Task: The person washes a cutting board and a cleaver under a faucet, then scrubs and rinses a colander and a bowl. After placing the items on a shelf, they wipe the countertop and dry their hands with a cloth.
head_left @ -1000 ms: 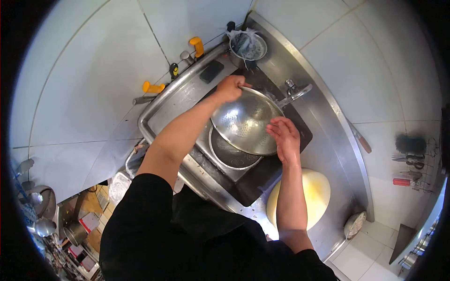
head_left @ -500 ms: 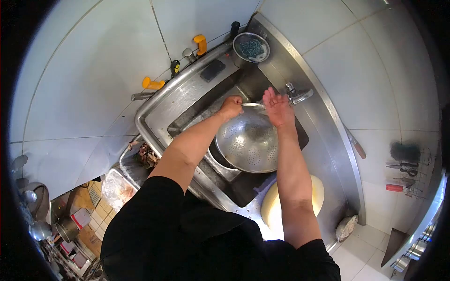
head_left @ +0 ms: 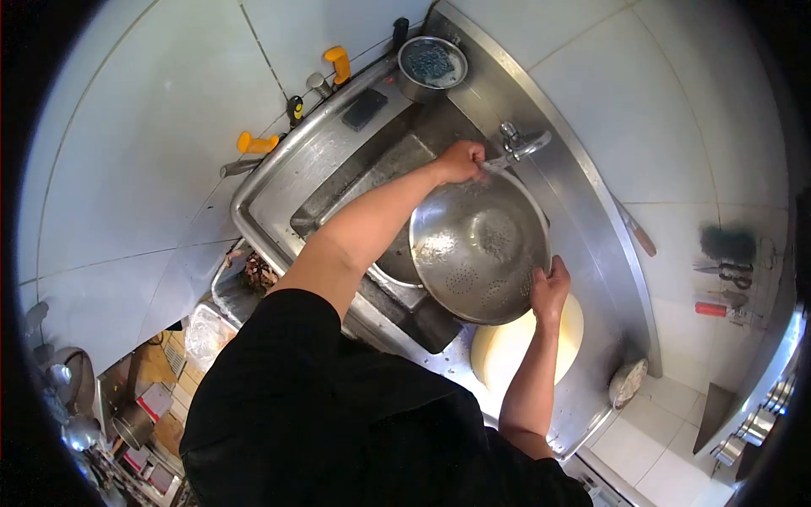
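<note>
A large metal colander [head_left: 481, 232] with clusters of small holes is held tilted above the sink [head_left: 346, 182], its inside toward me. My left hand [head_left: 461, 160] is closed on its upper rim, close beside the faucet [head_left: 525, 145]. At the lower right, my right hand [head_left: 551, 291] grips the rim with the thumb showing. Water seems to run from the faucet near my left hand. Another round metal vessel, mostly hidden behind the colander, stands in the basin. Below my right hand sits a pale yellow round container [head_left: 562, 334], partly covered by my forearm.
A metal pot [head_left: 432, 72] with a dark green scouring pad stands at the sink's back corner. Yellow-handled tools [head_left: 258, 143] lean along the left wall. A bin of scraps [head_left: 245, 275] is at the left. Scissors and other tools hang on the right wall.
The colander has moved right and turned so its inside faces me. My right hand, open near the faucet before, has come down and taken hold of the right rim.
</note>
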### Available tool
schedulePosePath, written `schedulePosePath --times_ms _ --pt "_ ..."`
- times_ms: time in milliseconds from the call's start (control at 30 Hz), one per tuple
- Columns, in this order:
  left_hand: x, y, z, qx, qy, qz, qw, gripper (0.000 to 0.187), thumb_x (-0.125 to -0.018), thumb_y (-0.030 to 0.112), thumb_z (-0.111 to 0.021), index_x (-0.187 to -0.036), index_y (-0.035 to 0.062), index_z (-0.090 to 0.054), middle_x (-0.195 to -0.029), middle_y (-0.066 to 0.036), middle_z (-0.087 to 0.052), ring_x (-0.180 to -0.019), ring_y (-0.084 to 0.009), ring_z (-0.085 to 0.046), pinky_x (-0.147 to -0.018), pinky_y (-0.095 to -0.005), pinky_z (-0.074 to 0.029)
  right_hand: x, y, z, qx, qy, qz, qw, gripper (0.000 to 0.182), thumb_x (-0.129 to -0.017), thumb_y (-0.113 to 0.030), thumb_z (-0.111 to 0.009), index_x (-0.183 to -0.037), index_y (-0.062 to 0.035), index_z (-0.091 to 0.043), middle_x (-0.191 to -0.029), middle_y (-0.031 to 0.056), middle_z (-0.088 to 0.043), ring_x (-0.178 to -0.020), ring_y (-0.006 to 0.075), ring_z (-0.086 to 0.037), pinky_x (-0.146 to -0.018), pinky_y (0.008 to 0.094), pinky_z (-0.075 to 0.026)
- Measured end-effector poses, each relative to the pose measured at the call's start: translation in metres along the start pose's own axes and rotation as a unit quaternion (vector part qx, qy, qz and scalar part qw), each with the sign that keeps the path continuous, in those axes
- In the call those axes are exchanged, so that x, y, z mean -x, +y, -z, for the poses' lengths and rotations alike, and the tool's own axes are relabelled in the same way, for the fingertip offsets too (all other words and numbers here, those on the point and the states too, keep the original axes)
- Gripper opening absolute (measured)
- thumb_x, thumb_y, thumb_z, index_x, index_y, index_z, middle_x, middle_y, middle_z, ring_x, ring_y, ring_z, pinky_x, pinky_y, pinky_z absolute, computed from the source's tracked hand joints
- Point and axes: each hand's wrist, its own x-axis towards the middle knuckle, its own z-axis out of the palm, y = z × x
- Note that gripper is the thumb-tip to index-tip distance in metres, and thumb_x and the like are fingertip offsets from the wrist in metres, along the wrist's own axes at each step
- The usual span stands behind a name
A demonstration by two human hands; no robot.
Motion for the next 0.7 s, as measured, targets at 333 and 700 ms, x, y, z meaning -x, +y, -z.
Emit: schedulePosePath --times_ms 333,700 --pt "0.156 0.028 0.003 -0.114 -0.086 -0.025 0.989 0.036 -0.082 0.030 -0.068 -0.107 0.0059 -0.062 -0.117 -0.012 -0.059 -0.111 -0.0252 -0.054 -0.094 -0.0361 -0.042 0.065 0.007 0.019 -0.449 0.097 -0.147 0.876 0.017 -0.074 0.010 -0.050 -0.087 -0.0012 -0.051 -0.080 0.0056 -0.060 -0.067 0.0134 -0.056 -0.063 0.0258 -0.047" --pt "0.270 0.093 -0.003 -0.283 0.161 -0.268 0.907 0.029 -0.070 0.031 -0.074 -0.069 0.0063 -0.059 -0.071 -0.009 -0.057 -0.072 -0.0274 -0.053 -0.073 -0.0389 -0.036 0.085 -0.001 0.012 -0.587 -0.020 -0.223 0.778 0.010 -0.090 -0.014 -0.056 -0.088 -0.0053 -0.053 -0.072 0.0032 -0.052 -0.056 0.0131 -0.053 -0.050 0.0268 -0.050"
